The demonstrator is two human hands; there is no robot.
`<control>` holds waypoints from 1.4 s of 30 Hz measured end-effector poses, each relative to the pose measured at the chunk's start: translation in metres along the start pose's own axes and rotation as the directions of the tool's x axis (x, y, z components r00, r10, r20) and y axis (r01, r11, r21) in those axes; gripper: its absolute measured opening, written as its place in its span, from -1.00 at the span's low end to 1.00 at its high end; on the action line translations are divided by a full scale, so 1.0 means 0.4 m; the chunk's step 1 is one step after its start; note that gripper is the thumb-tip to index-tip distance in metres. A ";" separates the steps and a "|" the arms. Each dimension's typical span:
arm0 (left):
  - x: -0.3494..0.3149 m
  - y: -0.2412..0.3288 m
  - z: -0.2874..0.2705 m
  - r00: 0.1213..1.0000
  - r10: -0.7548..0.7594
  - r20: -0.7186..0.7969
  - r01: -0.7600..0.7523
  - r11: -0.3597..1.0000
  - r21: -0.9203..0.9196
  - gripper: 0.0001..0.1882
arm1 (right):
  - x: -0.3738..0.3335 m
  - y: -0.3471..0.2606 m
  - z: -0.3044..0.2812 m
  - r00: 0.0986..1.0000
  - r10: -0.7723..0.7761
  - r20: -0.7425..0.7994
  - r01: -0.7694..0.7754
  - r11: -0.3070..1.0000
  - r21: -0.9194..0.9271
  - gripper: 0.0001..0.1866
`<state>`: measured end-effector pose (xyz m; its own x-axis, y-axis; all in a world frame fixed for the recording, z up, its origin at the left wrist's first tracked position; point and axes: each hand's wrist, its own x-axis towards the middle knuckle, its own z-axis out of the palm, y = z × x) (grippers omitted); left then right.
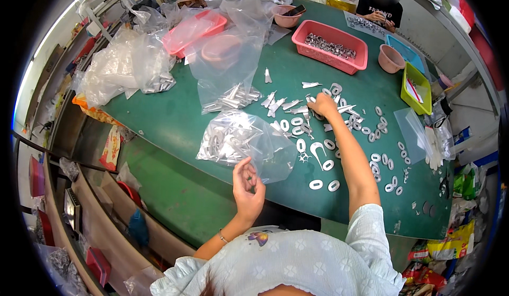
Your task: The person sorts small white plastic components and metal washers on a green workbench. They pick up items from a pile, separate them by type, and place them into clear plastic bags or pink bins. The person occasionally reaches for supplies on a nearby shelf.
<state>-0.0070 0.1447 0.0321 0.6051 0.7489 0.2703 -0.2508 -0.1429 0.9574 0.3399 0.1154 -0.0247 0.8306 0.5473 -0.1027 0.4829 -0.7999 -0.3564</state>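
Note:
My right hand (322, 107) reaches across the green table, its fingertips pinched together and pointing down among small silver metal parts. What they hold is hidden. Around it lie oval metal rings (297, 130), split tapered pieces (275, 105) and a larger hook-shaped silver piece (318, 153). Closer to me, my left hand (247, 190) hovers at the table's near edge with loosely curled fingers and the thumb apart; nothing shows in it. Just beyond its fingertips sits a clear plastic bag (278, 158) holding a heap of silver parts (230, 137).
Another clear bag (220, 78) spills tapered parts behind. A pink basket (302, 33) of metal pieces stands at the far side, near a pink bowl (391, 59) and a green basket (417, 89). A person (379, 7) works at the far end. Shelving (85, 206) runs along the left.

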 end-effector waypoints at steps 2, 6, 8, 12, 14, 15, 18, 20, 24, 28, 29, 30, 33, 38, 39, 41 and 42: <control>0.001 0.003 -0.001 1.000 -0.005 0.012 0.005 1.000 -0.016 -0.41 | 0.006 0.004 0.016 0.997 -0.056 -0.046 0.054 0.998 -0.036 -0.54; 0.003 -0.001 -0.002 1.000 0.002 0.023 -0.002 1.000 -0.018 -0.41 | 0.033 0.048 -0.008 0.992 -0.119 -0.037 0.123 0.985 0.118 -0.63; 0.003 -0.001 -0.004 1.000 0.004 0.023 -0.003 1.000 -0.013 -0.41 | 0.024 0.070 -0.003 0.970 -0.173 -0.170 0.196 0.972 0.132 -0.63; 0.004 -0.003 -0.007 0.997 -0.055 0.050 0.057 0.997 -0.051 -0.42 | 0.003 0.104 -0.018 0.961 -0.141 -0.236 0.220 0.911 0.349 -0.71; 0.007 0.000 -0.004 0.996 -0.066 0.063 0.070 0.995 -0.076 -0.42 | 0.023 0.161 -0.002 0.953 -0.096 -0.287 0.237 0.828 0.508 -0.75; 0.005 -0.002 -0.011 0.997 -0.068 0.040 0.070 0.995 -0.068 -0.42 | -0.007 0.106 -0.034 0.999 0.048 -0.027 -0.010 0.646 0.763 -0.79; 0.006 -0.003 -0.006 0.997 -0.063 0.047 0.066 0.995 -0.078 -0.42 | -0.020 0.107 -0.035 0.991 0.031 -0.129 0.109 0.360 0.927 -0.85; 0.006 -0.008 -0.003 0.997 -0.052 0.054 0.056 0.995 -0.086 -0.42 | -0.013 0.103 -0.021 0.999 -0.032 -0.042 0.046 0.138 0.989 -0.90; 0.007 -0.014 -0.007 0.997 -0.046 0.058 0.052 0.993 -0.107 -0.43 | -0.052 0.043 -0.010 0.981 -0.189 0.050 0.086 0.650 0.755 -0.65; 0.008 -0.016 -0.008 0.997 -0.048 0.063 0.055 0.992 -0.110 -0.43 | -0.086 -0.030 0.005 0.877 -0.480 -0.006 0.473 0.863 0.176 -0.57; 0.007 -0.018 -0.009 0.997 -0.050 0.066 0.057 0.992 -0.110 -0.43 | -0.099 -0.054 0.002 0.883 -0.469 0.027 0.466 0.882 0.070 -0.63; 0.007 -0.020 -0.010 0.996 -0.055 0.069 0.062 0.992 -0.107 -0.43 | -0.116 -0.079 -0.014 0.890 -0.452 0.055 0.454 0.890 -0.039 -0.69; 0.007 -0.026 -0.012 0.995 -0.063 0.077 0.070 0.992 -0.100 -0.44 | -0.101 -0.063 0.022 0.872 -0.487 -0.053 0.474 0.866 -0.159 -0.78; 0.012 -0.029 -0.007 0.998 -0.044 0.054 0.049 0.994 -0.096 -0.46 | -0.116 -0.043 0.024 0.857 -0.492 -0.153 0.465 0.867 -0.180 -0.77; 0.012 -0.030 -0.006 0.998 -0.044 0.053 0.049 0.994 -0.093 -0.46 | -0.123 -0.041 0.015 0.869 -0.470 -0.151 0.442 0.877 -0.186 -0.77; 0.012 -0.032 -0.005 0.998 -0.045 0.049 0.049 0.995 -0.085 -0.46 | -0.132 -0.032 -0.001 0.932 -0.327 -0.156 0.324 0.945 -0.050 -0.80; 0.014 -0.032 -0.004 0.997 -0.050 0.053 0.055 0.994 -0.092 -0.46 | -0.133 -0.020 -0.013 0.956 -0.249 -0.155 0.255 0.967 0.016 -0.81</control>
<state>-0.0017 0.1515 0.0212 0.6561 0.7197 0.2273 -0.2858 -0.0419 0.9574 0.2934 0.0915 -0.0117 0.7167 0.6842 0.1348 0.6740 -0.6300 -0.3858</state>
